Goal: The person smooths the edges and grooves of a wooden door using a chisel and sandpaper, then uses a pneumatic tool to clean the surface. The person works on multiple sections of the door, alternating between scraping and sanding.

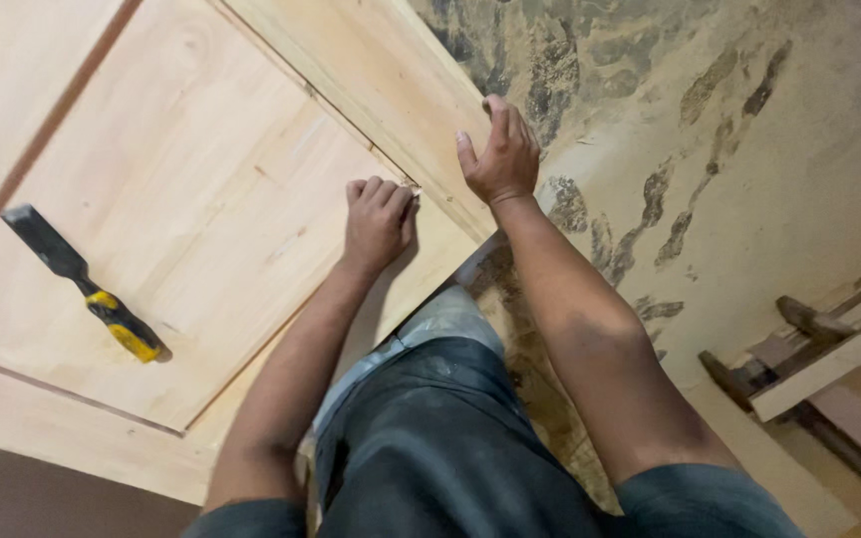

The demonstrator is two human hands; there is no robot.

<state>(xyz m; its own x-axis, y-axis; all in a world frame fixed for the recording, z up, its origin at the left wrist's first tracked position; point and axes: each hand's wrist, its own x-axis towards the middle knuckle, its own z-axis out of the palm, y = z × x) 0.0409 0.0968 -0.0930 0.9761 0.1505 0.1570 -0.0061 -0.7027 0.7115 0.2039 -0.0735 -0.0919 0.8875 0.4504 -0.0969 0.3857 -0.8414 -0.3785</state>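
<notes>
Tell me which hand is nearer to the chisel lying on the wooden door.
Left. The left hand rests curled on the door panel, to the right of the chisel with bare wood between them. The right hand grips the door's outer edge, farther right.

A chisel (82, 286) with a yellow and black handle and a dark flat blade lies on the left, its blade pointing far-left and its handle near-right. On the right the floor (749, 120) is dusty tan with dark, patchy streaks running across it. At the near right edge a pale wood offcut (811, 376) rests across darker wooden pieces (799, 324), one of which looks like a tool handle, though its shape is hard to tell.
</notes>
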